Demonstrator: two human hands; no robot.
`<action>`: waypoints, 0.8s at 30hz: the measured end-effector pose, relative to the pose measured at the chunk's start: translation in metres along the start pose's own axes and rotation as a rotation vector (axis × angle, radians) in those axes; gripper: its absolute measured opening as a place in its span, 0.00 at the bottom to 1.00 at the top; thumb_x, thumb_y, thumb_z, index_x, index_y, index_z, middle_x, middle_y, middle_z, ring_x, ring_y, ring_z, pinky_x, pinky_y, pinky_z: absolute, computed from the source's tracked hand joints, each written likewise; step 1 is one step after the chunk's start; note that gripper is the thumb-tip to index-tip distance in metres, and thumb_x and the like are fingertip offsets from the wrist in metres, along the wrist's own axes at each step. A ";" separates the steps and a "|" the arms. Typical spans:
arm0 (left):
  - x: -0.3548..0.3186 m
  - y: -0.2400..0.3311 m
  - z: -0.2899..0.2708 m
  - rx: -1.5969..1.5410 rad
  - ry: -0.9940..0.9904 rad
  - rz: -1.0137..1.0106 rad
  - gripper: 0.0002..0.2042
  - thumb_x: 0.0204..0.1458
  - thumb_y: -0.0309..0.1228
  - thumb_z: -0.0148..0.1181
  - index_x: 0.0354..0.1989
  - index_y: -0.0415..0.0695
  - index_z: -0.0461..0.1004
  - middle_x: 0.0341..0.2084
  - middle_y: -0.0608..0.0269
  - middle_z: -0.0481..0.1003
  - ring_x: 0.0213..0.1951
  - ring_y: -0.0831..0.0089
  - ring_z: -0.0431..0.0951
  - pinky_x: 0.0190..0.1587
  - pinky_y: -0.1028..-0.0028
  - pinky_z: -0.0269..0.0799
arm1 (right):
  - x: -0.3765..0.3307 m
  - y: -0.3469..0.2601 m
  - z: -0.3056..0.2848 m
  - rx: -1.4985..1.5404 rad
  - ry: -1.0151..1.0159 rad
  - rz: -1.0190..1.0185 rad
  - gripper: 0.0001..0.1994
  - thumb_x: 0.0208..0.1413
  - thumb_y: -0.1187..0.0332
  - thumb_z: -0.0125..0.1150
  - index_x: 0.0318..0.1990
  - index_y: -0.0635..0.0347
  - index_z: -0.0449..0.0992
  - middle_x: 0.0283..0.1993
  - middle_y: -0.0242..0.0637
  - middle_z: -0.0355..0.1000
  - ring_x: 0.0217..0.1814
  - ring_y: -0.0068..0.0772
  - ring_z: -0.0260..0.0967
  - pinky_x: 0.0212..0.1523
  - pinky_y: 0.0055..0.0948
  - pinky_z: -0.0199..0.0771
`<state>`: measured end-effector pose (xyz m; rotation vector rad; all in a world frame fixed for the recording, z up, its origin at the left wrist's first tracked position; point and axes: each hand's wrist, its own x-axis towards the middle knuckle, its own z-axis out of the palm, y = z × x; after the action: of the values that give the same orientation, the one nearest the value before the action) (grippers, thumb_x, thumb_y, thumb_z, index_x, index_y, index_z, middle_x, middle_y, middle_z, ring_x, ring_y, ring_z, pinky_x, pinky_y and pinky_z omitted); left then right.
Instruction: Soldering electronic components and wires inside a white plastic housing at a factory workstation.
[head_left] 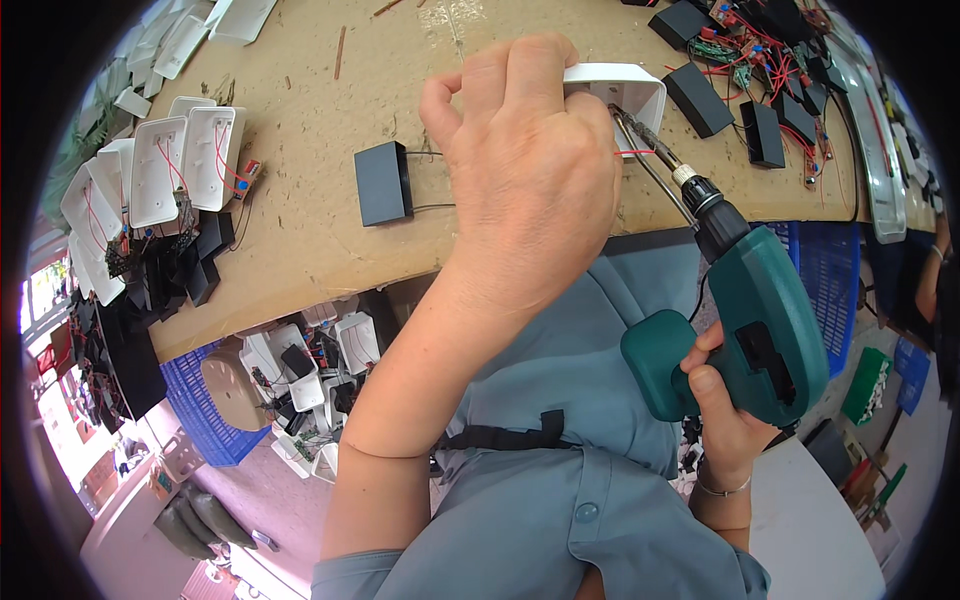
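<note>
My left hand (535, 165) is closed over a white plastic housing (640, 90) on the table, with its fingers curled over the near side. In my right hand (725, 415) is a green soldering gun (775, 310) with a thin feed tube beside its tip. The tip (625, 120) reaches into the open housing, beside a red wire (635, 152). Whether it touches anything there is hard to make out. A black box (382, 185) lies left of my left hand, and its two dark wires run beneath that hand.
White housings with red wires (160, 170) are grouped at the left of the tan table (300, 230). Black boxes and circuit boards (745, 90) pile up at the right. Below the table edge stand a blue crate (210, 400) at left and a blue basket (825, 290) at right.
</note>
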<state>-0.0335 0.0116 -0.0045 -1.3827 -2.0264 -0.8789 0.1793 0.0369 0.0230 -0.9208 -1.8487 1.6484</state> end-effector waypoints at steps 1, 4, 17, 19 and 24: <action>0.001 0.001 -0.006 0.058 -0.018 0.022 0.03 0.28 0.25 0.54 0.13 0.39 0.68 0.34 0.59 0.65 0.40 0.62 0.63 0.42 0.62 0.52 | 0.000 0.000 -0.001 -0.001 0.001 0.000 0.21 0.45 0.79 0.56 0.48 0.72 0.61 0.35 0.42 0.66 0.30 0.28 0.66 0.31 0.25 0.69; 0.002 0.001 -0.008 0.106 -0.039 0.037 0.03 0.28 0.25 0.54 0.13 0.39 0.68 0.34 0.58 0.65 0.39 0.62 0.62 0.40 0.63 0.52 | 0.000 0.000 -0.001 -0.017 -0.001 0.000 0.21 0.44 0.79 0.57 0.48 0.72 0.61 0.37 0.43 0.66 0.30 0.28 0.67 0.32 0.25 0.70; 0.002 0.000 -0.009 0.095 -0.023 0.058 0.03 0.28 0.25 0.53 0.13 0.39 0.69 0.34 0.58 0.65 0.38 0.62 0.61 0.38 0.66 0.51 | -0.001 0.006 -0.006 -0.056 0.001 -0.040 0.27 0.44 0.76 0.59 0.53 0.72 0.58 0.46 0.54 0.66 0.31 0.28 0.69 0.33 0.25 0.71; 0.002 0.000 -0.009 0.091 -0.022 0.055 0.03 0.28 0.25 0.53 0.13 0.39 0.69 0.34 0.57 0.65 0.38 0.62 0.61 0.38 0.66 0.51 | -0.001 0.007 -0.006 -0.056 -0.002 -0.076 0.28 0.44 0.75 0.59 0.53 0.72 0.58 0.46 0.55 0.66 0.31 0.28 0.69 0.33 0.25 0.72; 0.002 0.000 -0.008 0.091 -0.028 0.052 0.03 0.28 0.25 0.53 0.13 0.39 0.69 0.34 0.57 0.66 0.38 0.62 0.62 0.38 0.66 0.51 | 0.001 0.009 -0.007 -0.072 -0.041 -0.103 0.28 0.44 0.75 0.59 0.53 0.72 0.58 0.46 0.55 0.66 0.31 0.27 0.69 0.32 0.25 0.72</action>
<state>-0.0340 0.0066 0.0018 -1.3977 -2.0159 -0.7397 0.1853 0.0427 0.0154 -0.8120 -1.9610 1.5582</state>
